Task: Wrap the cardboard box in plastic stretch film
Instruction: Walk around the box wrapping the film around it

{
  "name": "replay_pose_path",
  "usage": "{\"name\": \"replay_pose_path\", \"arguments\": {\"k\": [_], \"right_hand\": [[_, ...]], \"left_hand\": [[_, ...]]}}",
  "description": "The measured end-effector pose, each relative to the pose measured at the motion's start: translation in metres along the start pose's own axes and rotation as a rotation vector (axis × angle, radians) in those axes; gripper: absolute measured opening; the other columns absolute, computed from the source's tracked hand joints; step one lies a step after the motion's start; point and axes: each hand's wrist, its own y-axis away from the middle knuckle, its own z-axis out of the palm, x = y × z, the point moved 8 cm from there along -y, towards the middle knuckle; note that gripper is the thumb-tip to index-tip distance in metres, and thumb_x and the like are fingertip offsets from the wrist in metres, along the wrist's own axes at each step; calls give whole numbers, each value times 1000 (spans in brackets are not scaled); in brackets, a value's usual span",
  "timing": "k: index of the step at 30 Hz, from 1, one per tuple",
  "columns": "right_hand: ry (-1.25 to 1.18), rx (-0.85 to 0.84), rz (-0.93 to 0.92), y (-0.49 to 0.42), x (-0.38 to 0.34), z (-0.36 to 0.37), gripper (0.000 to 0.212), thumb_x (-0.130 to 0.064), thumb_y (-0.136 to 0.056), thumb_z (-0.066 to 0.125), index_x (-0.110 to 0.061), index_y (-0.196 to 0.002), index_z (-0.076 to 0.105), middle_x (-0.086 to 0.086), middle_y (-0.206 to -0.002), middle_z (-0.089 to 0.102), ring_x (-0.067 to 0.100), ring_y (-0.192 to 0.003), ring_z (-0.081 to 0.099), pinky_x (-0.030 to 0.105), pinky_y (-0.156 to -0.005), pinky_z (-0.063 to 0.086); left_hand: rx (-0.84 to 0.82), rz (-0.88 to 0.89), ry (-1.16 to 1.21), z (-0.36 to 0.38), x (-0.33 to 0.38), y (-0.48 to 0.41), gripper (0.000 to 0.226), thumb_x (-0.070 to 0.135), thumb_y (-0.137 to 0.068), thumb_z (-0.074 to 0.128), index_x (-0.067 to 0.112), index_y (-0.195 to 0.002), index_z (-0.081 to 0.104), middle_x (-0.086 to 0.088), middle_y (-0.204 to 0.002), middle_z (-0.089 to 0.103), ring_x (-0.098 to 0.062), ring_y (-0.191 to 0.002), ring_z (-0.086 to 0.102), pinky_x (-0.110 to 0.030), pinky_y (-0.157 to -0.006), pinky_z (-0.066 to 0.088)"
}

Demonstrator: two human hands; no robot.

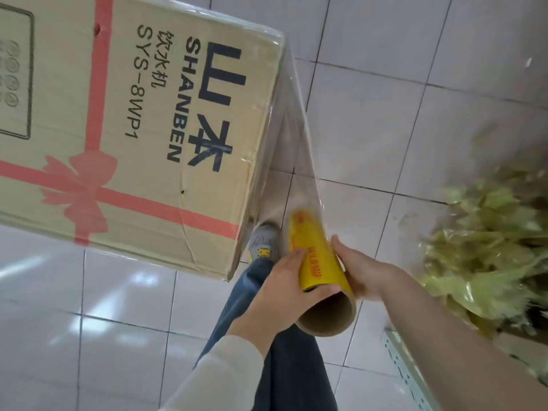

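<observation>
A tall cardboard box (133, 120) with a printed pink ribbon and black lettering fills the upper left. Clear stretch film (292, 161) runs taut from the box's right edge down to a yellow roll (314, 250) on a brown cardboard core. My left hand (281, 292) grips the roll from its left side, thumb across the near end. My right hand (361, 271) cups the roll from the right, fingers curled behind it. Film covers the box's right face.
White glossy floor tiles (385, 99) lie all around. My jeans leg and a grey shoe (264, 241) stand just beside the box's lower corner. A blurred heap of yellow-green plastic-wrapped stuff (489, 247) lies at the right, over a perforated metal rail (400, 363).
</observation>
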Motion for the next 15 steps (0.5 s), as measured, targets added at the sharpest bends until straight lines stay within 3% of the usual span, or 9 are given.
{"name": "replay_pose_path", "arguments": {"k": [3,6,9,11,13,15], "right_hand": [[-109,33,0,-6,24,-9,75,-69,-85,41,-20,-141,38,18,-123,60,36,-103,64,46,-86,55],[-153,16,-34,-12,43,7,68,-66,-87,45,-21,-138,43,16,-112,64,31,-91,64,36,-70,53],[-159,42,-43,-21,51,28,65,-62,-91,42,-24,-143,35,15,-115,61,29,-88,63,34,-63,51],[-162,38,-44,-25,49,42,61,-59,-92,43,-24,-141,35,14,-112,60,27,-85,63,33,-62,52],[-162,27,-46,-34,49,58,68,-66,-83,51,-28,-138,38,15,-116,62,32,-95,65,42,-80,57],[-165,27,-68,-42,49,73,71,-68,-77,56,-28,-134,43,18,-118,63,36,-104,64,50,-95,51]], "left_hand": [[68,-46,152,5,-20,16,67,52,-79,59,29,-137,34,11,-125,50,-8,-112,49,-26,-98,42],[45,-90,287,28,-43,37,39,43,-83,59,37,-119,45,30,-99,53,8,-91,54,-21,-96,47],[69,-143,288,28,-67,50,37,45,-82,57,42,-115,40,33,-98,47,2,-104,53,-4,-79,41],[-10,-99,153,22,-71,47,58,49,-78,61,43,-125,27,35,-112,35,3,-115,39,-8,-91,35],[-111,-20,-1,13,-70,38,95,53,-74,64,38,-142,0,28,-128,20,2,-122,24,-24,-106,31],[-211,69,-94,9,-66,28,98,54,-73,67,37,-143,0,18,-139,26,-6,-129,31,-27,-104,33]]}}
